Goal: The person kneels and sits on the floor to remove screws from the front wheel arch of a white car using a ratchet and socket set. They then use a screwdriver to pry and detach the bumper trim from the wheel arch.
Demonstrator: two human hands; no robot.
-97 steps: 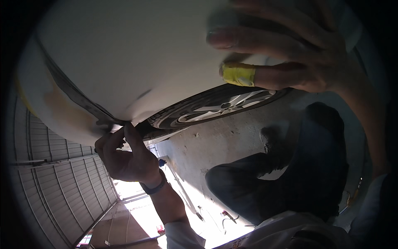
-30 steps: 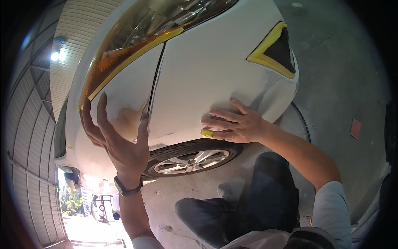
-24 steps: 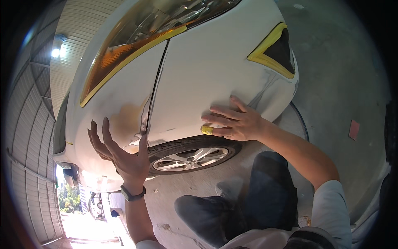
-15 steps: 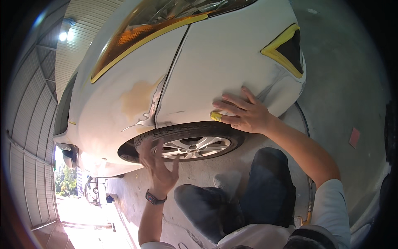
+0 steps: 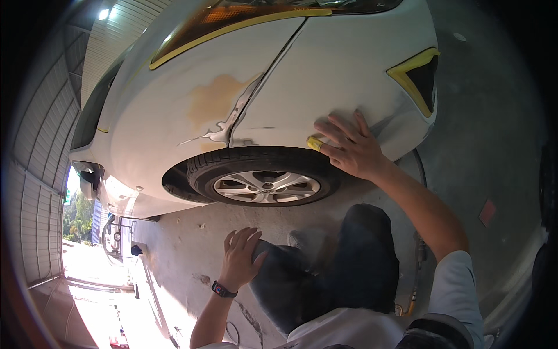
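Observation:
My right hand [image 5: 356,150] lies flat on the pale front bumper [image 5: 331,70] of a car, fingers spread, above the right part of the wheel arch. Yellow material covers the tip of one digit. Bare of any object, my left hand [image 5: 240,256] hangs beside my left knee with its fingers somewhat apart. A watch [image 5: 224,289] is on that wrist. Left of the panel gap, the fender [image 5: 168,110] carries a tan patch [image 5: 216,98] and bare, ragged-edged spots. Grey scuffing marks the bumper right of my right hand.
Below the arch sits the wheel [image 5: 267,187] with silver spokes. Yellow tape edges the headlight [image 5: 232,14] and a dark triangular bumper opening [image 5: 421,81]. A hose [image 5: 421,168] runs along the floor at right, with a reddish sheet [image 5: 487,213] beyond it.
My left hand has dropped from in front of the wheel to beside my knee. My right hand stays on the bumper, at nearly the same spot. The view has shifted.

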